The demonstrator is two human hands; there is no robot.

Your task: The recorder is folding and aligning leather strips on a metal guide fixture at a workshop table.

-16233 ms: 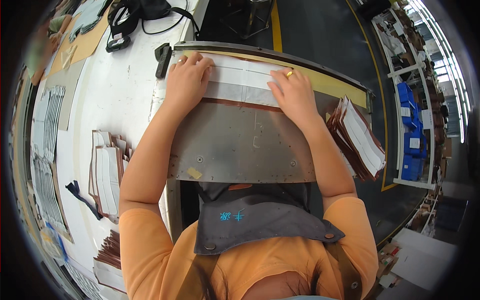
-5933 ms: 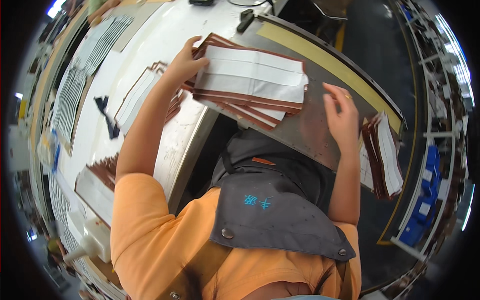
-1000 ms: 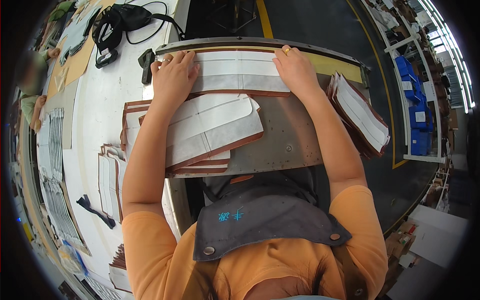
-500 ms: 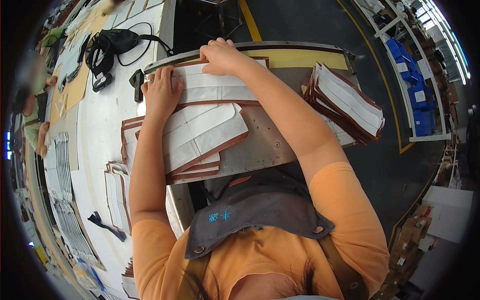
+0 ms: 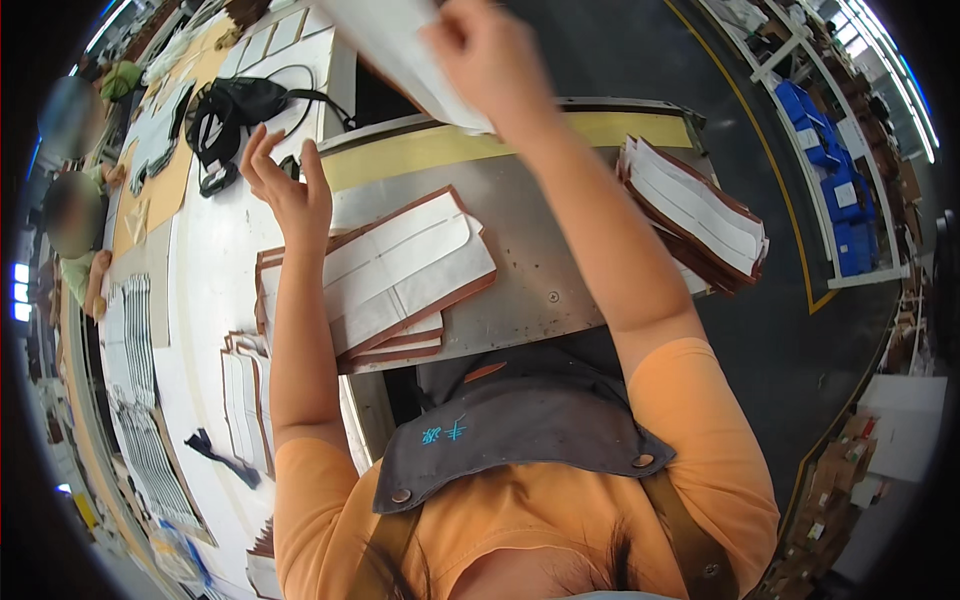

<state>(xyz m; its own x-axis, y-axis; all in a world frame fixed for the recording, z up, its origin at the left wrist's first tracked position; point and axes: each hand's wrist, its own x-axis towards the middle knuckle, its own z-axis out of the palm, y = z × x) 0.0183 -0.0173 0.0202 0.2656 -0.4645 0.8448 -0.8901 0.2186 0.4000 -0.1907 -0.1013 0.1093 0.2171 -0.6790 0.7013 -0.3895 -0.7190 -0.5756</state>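
Observation:
My right hand [image 5: 495, 65] is raised past the far edge of a metal worktop [image 5: 530, 240], closed on a white fabric panel [image 5: 405, 55] with a brown edge. The panel hangs tilted and is slightly blurred. Fingers spread, my left hand [image 5: 290, 195] is held up and empty near the worktop's left end. Below it lies a pile of similar white panels [image 5: 400, 265] with brown borders, partly behind my left forearm. Another stack of brown-edged panels [image 5: 695, 205] rests at the worktop's right end, beyond my right forearm.
A yellow strip [image 5: 590, 130] runs along the worktop's far side. The white table [image 5: 195, 370] at left bears a black bag with straps [image 5: 235, 110], a dark cloth strip [image 5: 220, 455] and more panels [image 5: 243, 400]. Co-workers stand farther left. Blue bins [image 5: 853, 245] line a rack at right.
The brown-edged panel that lay flat under both hands at the far edge is lifted up and away in my right hand. My left hand has let go and risen, fingers apart.

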